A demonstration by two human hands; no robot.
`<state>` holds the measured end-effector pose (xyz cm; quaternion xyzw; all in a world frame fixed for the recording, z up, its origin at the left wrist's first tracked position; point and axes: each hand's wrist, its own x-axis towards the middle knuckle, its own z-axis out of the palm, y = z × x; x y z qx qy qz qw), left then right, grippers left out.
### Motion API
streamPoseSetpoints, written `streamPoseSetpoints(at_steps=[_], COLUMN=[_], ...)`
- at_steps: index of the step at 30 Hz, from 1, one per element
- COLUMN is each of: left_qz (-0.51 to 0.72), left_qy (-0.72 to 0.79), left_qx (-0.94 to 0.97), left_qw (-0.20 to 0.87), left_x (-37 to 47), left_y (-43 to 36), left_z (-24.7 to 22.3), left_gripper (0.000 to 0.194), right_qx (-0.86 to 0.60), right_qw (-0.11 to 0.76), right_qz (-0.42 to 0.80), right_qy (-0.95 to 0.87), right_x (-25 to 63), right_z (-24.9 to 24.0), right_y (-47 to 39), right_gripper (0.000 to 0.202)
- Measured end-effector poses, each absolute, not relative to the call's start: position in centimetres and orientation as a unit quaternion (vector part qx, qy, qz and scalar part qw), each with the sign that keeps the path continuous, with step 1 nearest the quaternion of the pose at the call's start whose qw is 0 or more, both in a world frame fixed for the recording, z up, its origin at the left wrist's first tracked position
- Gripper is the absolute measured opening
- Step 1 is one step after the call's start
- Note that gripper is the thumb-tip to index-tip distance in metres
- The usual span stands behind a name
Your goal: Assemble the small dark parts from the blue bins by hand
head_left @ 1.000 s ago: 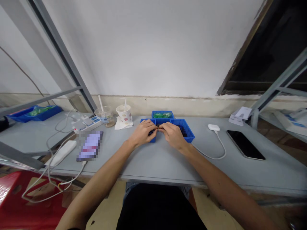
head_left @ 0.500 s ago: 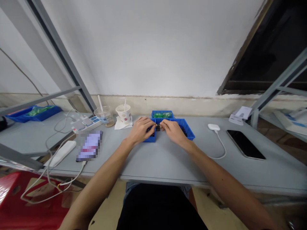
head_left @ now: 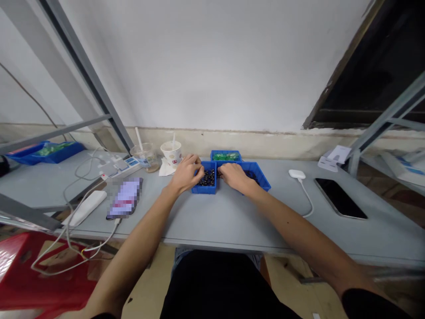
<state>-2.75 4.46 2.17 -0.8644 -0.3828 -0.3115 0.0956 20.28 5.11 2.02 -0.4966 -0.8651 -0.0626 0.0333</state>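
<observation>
We're on a single cam here, worn on the person's head, looking forward and down. It's a pretty wide view: wall point(head_left: 212, 66) up at 12 o'clock, dark window point(head_left: 375, 66) at 2, red stool point(head_left: 66, 288) at 8, and the black shirt point(head_left: 226, 283) right below us at 6. Forearms point(head_left: 142, 239) come in from roughly 5 and 7, putting the left hand point(head_left: 187, 173) and right hand point(head_left: 234, 176) near the dial's middle, farther from us than the shirt. We see the table point(head_left: 206, 221) from above at a slant, spread from 9 to 3.
</observation>
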Motion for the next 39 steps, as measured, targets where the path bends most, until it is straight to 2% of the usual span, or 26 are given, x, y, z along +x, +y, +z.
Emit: streamPoseSetpoints(at_steps=[4, 9, 12, 18, 22, 26, 31, 39], left_qz=[-0.32, -0.333, -0.321, -0.281, -0.268, -0.266, -0.296, -0.335], left_qy=[-0.42, -0.387, -0.361, -0.317, -0.295, -0.289, -0.289, -0.298], left_qx=[-0.843, -0.856, -0.873, -0.903, -0.914, -0.917, -0.909, -0.893], left_qw=[0.102, 0.078, 0.07, 0.067, 0.072, 0.066, 0.059, 0.032], left_x=[-2.9, -2.3, -1.5, 0.1, 0.5, 0.7, 0.7, 0.6], left_y=[4.7, 4.2, 3.7, 2.6, 2.2, 2.2, 2.1, 2.2], left_z=[2.0, 2.4, 2.4, 2.3, 2.3, 2.2, 2.4, 2.3], left_gripper=[0.044, 0.043, 0.038, 0.029, 0.028, 0.024, 0.021, 0.018], right_qx=[-0.497, -0.499, -0.479, -0.404, -0.357, -0.326, -0.287, -0.338], right_qw=[0.016, 0.012, 0.061, 0.217, 0.295, 0.332, 0.35, 0.394], right_qz=[-0.049, -0.033, -0.035, -0.038, -0.043, -0.033, -0.009, 0.003], right_qy=[-0.866, -0.866, -0.875, -0.888, -0.885, -0.884, -0.892, -0.855], right_x=[19.8, 19.9, 20.8, 23.1, 23.3, 22.9, 22.7, 22.5], right_z=[2.2, 2.3, 2.5, 2.1, 1.3, 0.8, 0.7, 0.8], right_y=[4.9, 4.3, 3.8, 2.0, 1.3, 1.3, 1.1, 1.0], right_gripper=[0.025, 0.027, 0.022, 0.009, 0.012, 0.017, 0.013, 0.016])
